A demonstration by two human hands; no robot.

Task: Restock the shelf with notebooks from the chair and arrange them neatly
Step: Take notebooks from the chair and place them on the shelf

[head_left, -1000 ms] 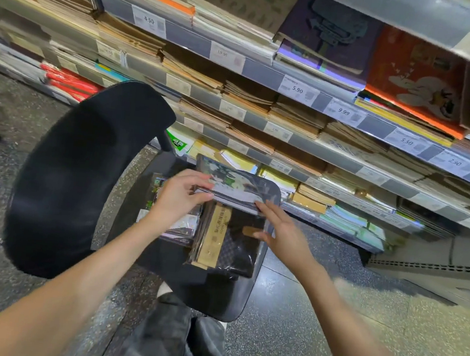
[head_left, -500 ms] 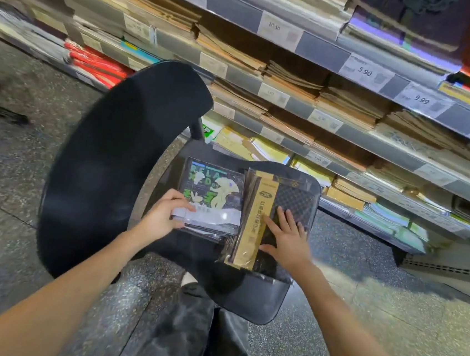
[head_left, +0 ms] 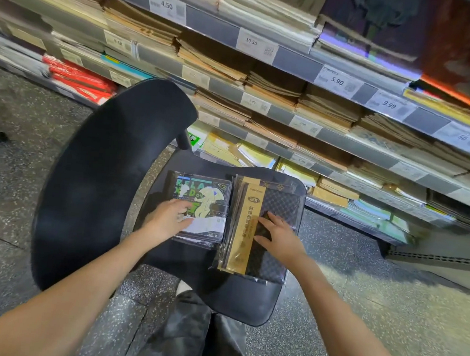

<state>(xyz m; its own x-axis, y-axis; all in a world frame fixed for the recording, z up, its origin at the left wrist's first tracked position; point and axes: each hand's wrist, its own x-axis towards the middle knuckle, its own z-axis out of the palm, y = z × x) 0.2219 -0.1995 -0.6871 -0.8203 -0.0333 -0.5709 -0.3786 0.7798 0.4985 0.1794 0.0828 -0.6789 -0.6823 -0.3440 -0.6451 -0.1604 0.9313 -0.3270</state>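
Note:
Two piles of wrapped notebooks lie on the seat of a black chair (head_left: 244, 300). The left pile is topped by a dark notebook with green lettering and a pale figure (head_left: 208, 195). The right pile is a dark checked notebook with a gold band (head_left: 280, 203). My left hand (head_left: 170, 219) rests flat on the lettered notebook, fingers straight. My right hand (head_left: 278, 237) lies on the checked notebook with fingers spread. Behind the chair runs the shelf (head_left: 333, 141), its tiers full of stacked notebooks.
The chair's curved black backrest (head_left: 103, 181) stands to the left. Price tags such as 4.50 (head_left: 166, 5) and 5.90 (head_left: 337, 79) line the shelf edges. Red packs (head_left: 78, 80) sit low on the left. Speckled floor (head_left: 388, 310) surrounds the chair; my dark trousers (head_left: 197, 336) are below.
The lettered notebook, earlier held up between both hands, now lies flat on the left pile. My left hand moved from its edge onto its cover; my right hand stays on the checked notebook.

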